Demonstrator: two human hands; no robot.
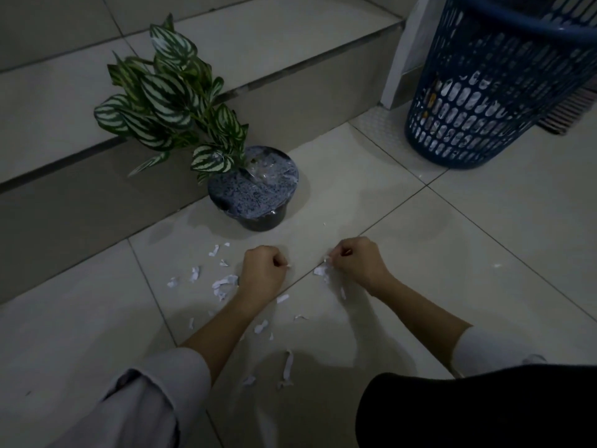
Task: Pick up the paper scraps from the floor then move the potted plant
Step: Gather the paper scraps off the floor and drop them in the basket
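Observation:
Several white paper scraps point(223, 283) lie scattered on the pale tiled floor in front of me. My left hand point(263, 268) is closed low over the floor, with a small white scrap pinched at its fingertips. My right hand point(358, 261) is closed too, pinching a scrap, and more scraps lie just under it. The potted plant point(255, 185), with striped green leaves and a dark speckled pot, stands upright just beyond my hands against a step.
A tiled step point(97, 202) runs across the left and back. A blue plastic mesh basket point(484, 92) holding white scraps stands at the back right beside a white post point(407, 53). My dark knee point(484, 409) fills the bottom right.

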